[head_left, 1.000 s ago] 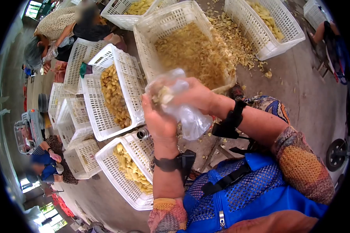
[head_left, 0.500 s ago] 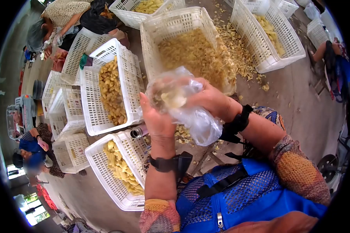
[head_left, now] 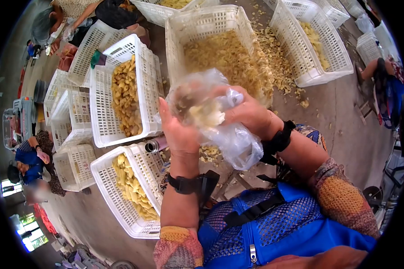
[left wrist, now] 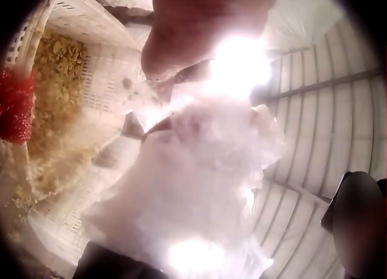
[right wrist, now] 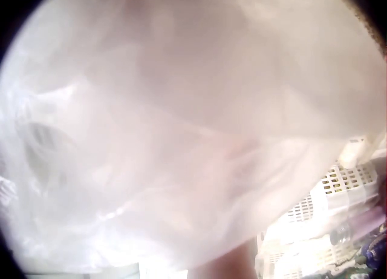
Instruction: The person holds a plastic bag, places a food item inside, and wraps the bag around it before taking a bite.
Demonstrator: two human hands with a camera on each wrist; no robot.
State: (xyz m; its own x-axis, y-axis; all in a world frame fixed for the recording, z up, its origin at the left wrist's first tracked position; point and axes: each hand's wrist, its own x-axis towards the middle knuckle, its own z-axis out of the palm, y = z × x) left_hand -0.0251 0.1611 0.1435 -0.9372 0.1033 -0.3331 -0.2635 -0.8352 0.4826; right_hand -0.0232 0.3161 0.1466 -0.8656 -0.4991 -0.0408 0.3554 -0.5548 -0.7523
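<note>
Lying at nine o'clock from the right hand (head_left: 250,115), one pale piece (head_left: 207,114) appears to be pinched by its thumb and fingers, although some blur leaves this a little unsure. The left hand (head_left: 182,136) is placed between seven and eight o'clock from the piece, thumb raised; its fingers are covered, so whether anything is gripped cannot be told. The long axis seems to be directed from nine to three o'clock, with the whiter end nearer to the right hand. One clear bag (head_left: 241,150) is hung crumpled toward five o'clock. Around the hands are counted: one crate of shavings (head_left: 176,54) at twelve, one crate of brownish pieces (head_left: 104,112) near ten, three crates of yellow pieces (head_left: 292,51) — at two, below eight, before twelve — and one bottle (head_left: 156,144) at eight.
</note>
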